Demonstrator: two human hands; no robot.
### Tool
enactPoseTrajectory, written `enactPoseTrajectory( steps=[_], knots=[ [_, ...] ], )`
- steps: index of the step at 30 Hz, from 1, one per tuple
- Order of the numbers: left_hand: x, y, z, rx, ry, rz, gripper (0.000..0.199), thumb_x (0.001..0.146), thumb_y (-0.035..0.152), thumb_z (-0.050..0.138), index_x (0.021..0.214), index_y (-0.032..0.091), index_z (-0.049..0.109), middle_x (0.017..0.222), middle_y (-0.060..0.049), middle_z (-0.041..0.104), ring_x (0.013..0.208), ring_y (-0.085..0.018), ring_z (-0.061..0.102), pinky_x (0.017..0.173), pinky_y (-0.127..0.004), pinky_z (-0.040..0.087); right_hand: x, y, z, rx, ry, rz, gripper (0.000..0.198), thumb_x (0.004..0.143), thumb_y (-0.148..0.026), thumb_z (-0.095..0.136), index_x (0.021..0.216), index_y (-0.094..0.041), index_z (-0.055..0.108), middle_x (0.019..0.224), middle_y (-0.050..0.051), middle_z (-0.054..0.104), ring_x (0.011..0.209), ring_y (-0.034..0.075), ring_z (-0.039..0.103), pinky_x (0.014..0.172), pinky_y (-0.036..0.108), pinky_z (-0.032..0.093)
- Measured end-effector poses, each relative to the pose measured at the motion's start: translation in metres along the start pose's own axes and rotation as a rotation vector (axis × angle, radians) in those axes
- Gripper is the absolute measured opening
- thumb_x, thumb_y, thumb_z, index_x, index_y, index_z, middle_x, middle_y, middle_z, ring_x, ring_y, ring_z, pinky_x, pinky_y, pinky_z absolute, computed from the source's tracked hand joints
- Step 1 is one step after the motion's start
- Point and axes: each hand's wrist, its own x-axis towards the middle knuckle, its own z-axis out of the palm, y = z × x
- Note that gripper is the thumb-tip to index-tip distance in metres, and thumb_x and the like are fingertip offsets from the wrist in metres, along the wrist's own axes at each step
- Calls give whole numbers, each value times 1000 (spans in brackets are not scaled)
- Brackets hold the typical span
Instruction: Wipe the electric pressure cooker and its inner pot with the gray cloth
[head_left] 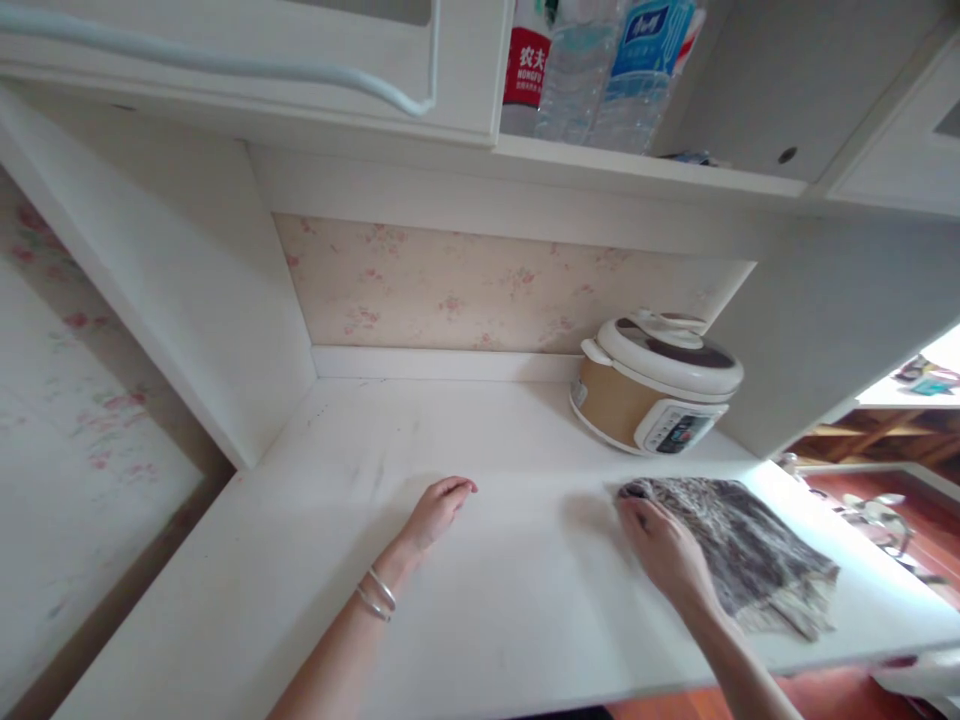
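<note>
Head view is showing the right hand (664, 550) pressing flat, fingers spread, on a patterned cloth (742, 550) lying at the surface's (487, 600) right edge; soft, light, probably best pinched at a corner. The left hand (439, 510) is resting loosely curled, holding nothing.

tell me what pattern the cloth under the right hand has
A dark brown-and-cream mottled print on the cloth, seen in the head view.

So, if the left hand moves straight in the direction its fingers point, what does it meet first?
The left hand points up and right across the bare white counter. The way looks free at first; the rice cooker near the back wall seems the first thing in line, though depth is unclear.
</note>
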Motion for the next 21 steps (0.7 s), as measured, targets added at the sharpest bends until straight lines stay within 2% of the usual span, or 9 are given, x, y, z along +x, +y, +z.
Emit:
enactPoseTrajectory(
  steps=[2,5,7,9,12,17,21],
  knots=[
    [2,1,13,-55,25,-15,32,77,44,58,90,15,62,57,9,29,47,-6,21,46,-23,14,-7,-48,25,292,-53,-68,42,89,-52,41,96,-22,69,94,7,71,86,22,63,79,32,44],
    [9,-1,31,-71,55,-3,33,76,47,59,89,17,61,54,8,35,46,-7,28,47,-22,21,-15,-120,69,630,-185,-96,43,88,-57,45,77,-20,66,63,1,61,61,16,53,58,27,37],
    [13,-5,34,-36,92,43,35,77,49,57,87,17,63,59,3,48,54,-10,41,52,-23,32,-19,-155,92,856,-311,-112,49,89,-60,43,73,-18,64,59,0,56,57,14,48,55,25,34],
    [17,-9,31,-22,112,83,37,79,51,54,87,16,64,68,-2,58,64,-14,49,59,-25,38,-22,-175,107,1018,-347,-140,51,90,-60,42,82,-16,66,68,1,60,65,14,49,58,24,36],
    [19,-16,23,-19,92,77,37,79,51,55,85,16,65,72,-3,61,67,-15,52,61,-27,39,-24,-179,117,1086,-365,-170,49,89,-59,47,86,-15,67,70,1,59,67,14,48,60,24,35],
    [20,-16,27,-93,-11,80,37,76,52,61,77,14,62,61,2,52,55,-11,46,54,-25,34,-21,-160,119,1191,-399,-50,52,89,-60,46,60,-18,52,55,-2,45,55,11,37,54,26,29],
    [15,-9,33,-126,-77,73,39,78,54,60,75,15,62,57,2,53,53,-11,47,53,-24,33,-18,-156,117,1242,-460,-61,49,89,-57,46,59,-19,48,53,-3,43,52,10,35,52,26,28]
  ],
)
